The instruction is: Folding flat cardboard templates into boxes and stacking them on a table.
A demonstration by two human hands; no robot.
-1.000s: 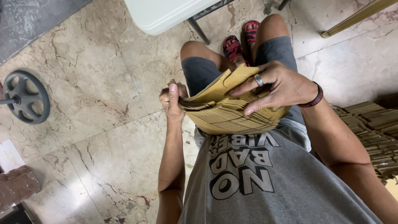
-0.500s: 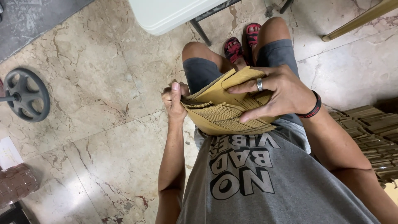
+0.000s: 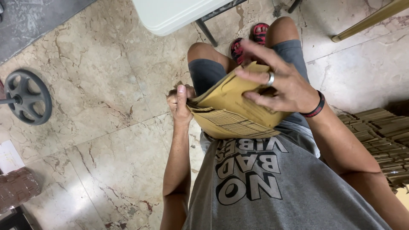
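While I look down, my left hand (image 3: 180, 102) is clamped on the near-left edge of a stack of brown paper envelopes (image 3: 232, 115) held over my lap, thumb up. Further right, my ringed right hand (image 3: 279, 83) rests spread on the top envelope, fingers pressing it, not closed.

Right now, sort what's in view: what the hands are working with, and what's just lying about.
In hand:
- stack of brown envelopes, gripped at its edge by the left hand
- right hand spread on the top envelope

Lying about:
- flattened brown stacks on the floor
- grey wheel
- white table
- brown wrapped bundle
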